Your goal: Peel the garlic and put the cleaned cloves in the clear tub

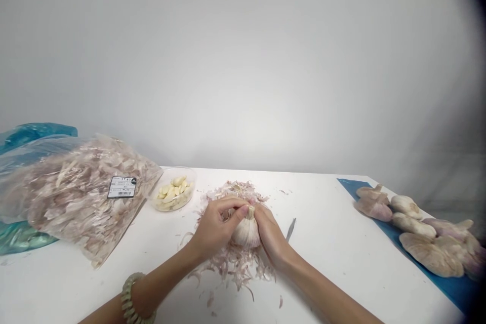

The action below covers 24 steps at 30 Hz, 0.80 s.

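Observation:
A whole garlic bulb (246, 234), white with faint purple streaks, is held upright between both hands, its cut stem pointing up. My left hand (218, 225) grips it from the left, thumb and fingertips pressed near the stem. From the right, my right hand (271, 233) wraps its side; some of those fingers are hidden behind the bulb. Beneath and around the hands lies a heap of papery garlic skins (237, 263). Just right of my right hand, a small knife (291, 229) lies on the white table (326, 273), partly hidden by the wrist.
A clear round bowl (173, 207) of peeled cloves stands behind and left of the hands. Further left lies a large labelled plastic bag (87, 192) full of skins, with blue-green plastic (41, 129) by it. Several garlic bulbs (431, 253) rest on a blue sheet (398, 255) at right.

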Tool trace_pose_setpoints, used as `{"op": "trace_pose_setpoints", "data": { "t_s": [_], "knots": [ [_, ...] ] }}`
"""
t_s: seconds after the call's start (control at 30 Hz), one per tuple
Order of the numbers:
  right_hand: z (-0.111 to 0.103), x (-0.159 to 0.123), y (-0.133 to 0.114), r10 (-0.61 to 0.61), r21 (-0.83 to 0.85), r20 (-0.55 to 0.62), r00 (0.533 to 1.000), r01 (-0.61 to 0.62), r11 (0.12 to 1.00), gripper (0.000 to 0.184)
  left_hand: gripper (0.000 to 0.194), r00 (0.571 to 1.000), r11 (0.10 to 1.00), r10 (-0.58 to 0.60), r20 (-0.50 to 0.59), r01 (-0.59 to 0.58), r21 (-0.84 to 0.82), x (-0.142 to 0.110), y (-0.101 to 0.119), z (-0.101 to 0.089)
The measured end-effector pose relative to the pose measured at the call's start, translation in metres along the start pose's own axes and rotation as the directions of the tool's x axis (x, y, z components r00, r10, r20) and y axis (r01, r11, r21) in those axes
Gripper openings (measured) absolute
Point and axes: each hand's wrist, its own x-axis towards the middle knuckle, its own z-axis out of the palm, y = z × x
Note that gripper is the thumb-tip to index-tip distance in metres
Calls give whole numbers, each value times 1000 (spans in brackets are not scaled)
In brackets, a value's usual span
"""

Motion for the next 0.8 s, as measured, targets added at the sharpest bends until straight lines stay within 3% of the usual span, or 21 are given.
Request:
{"op": "trace_pose_setpoints", "data": {
  "t_s": [0.1, 0.2, 0.37, 0.5, 0.6, 0.8],
  "knots": [
    [-2, 0, 0, -25, -152, -24, 999, 21, 988, 31, 20, 999, 996, 53, -14, -51, 74, -1, 2, 1],
    [-4, -1, -1, -36, -186, -58, 998, 25, 982, 30, 19, 998, 994, 62, -15, -61, 94, -2, 4, 2],
    [-2, -2, 1, 81, 18, -27, 996, -80, 997, 34, 20, 997, 999, 5, -77, 0, 54, -3, 4, 3],
    [2, -3, 0, 210, 222, 123, 970, -233, 947, 32, 19, 988, 999, -46, -149, 45, -5, -3, 1, 1],
    [4, -2, -4, 266, 287, 230, 936, -327, 900, 30, 15, 979, 999, -29, -200, 36, 31, -3, -1, 0],
    [3, 0, -6, 225, 229, 213, 951, -272, 934, 28, 17, 975, 998, -67, -210, 68, -1, -1, -5, 0]
  ]
}}
